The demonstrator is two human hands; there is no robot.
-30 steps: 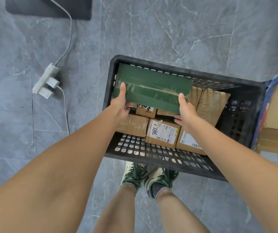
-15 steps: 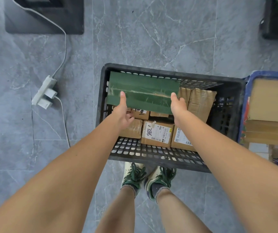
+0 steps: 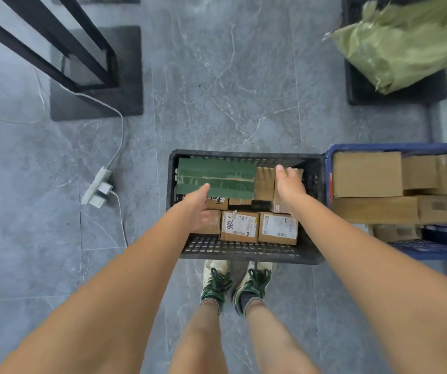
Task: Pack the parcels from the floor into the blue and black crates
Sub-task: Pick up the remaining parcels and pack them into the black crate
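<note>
**Parcels going into the black crate, head-cam view**

Head cam only, so just one angle from us. We're standing right over the black crate [image 3: 246, 253], shoes [image 3: 237, 286] at its near wall. A green parcel [image 3: 217, 178] lies flat on top of the brown cardboard parcels at the crate's far left. Our left hand [image 3: 198, 209] sits at its near left corner, thumb tip on or right at the green edge, fingers loose and not wrapped around anything as far as we can see. Our right hand [image 3: 288, 184] is off the green one, over an upright brown parcel [image 3: 264, 183] at the far right of the crate, fingers relaxed; can't tell if it's actually touching.

Near row has a labelled parcel marked "186" [image 3: 239, 225] with another labelled box [image 3: 278, 228] just beside it.

Blue crate [image 3: 432, 249] stands touching the black one's right side, stacked with cardboard boxes [image 3: 366, 174].

Also on the grey floor: a white power strip [image 3: 96, 188], a black stand [image 3: 95, 74], a green bag [image 3: 405, 41].
</note>
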